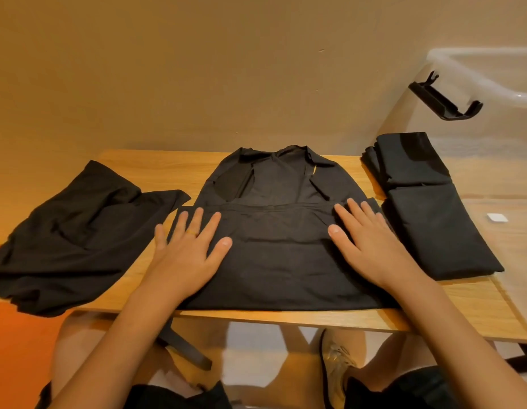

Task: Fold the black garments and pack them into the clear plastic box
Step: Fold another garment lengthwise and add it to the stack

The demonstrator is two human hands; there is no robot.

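Tan wall, and pushed up against it a small wooden table (286, 317), with the person seated at its near edge, bare knees and one shoe (336, 367) showing underneath.

From the head view, a black collared garment (280, 276) lies spread in the middle of the table, collar toward the far edge and its lower part reaching right to the near edge. A fold line runs across it just past the fingertips. The left hand (188, 255), with a ring on one finger, and the right hand (371, 246) both lie flat on the cloth, fingers straight and spread, gripping nothing. To my eye they are set well apart like that to press the layers flat and hold the fold square before the next one.

By the left edge sits another black garment (73, 231), still rumpled, part of it hanging off the near left corner. It looks parked there to wait its turn.

Toward the right edge lies a folded black stack (427, 208), neat and long. The clear plastic box (478, 69) stands at the far right corner, its black latch (445, 98) swung open. The plastic hazes that side, so I cannot tell whether the stack lies inside the box or just beside it.

I'd say the task is about midway: one piece in hand, one to go.
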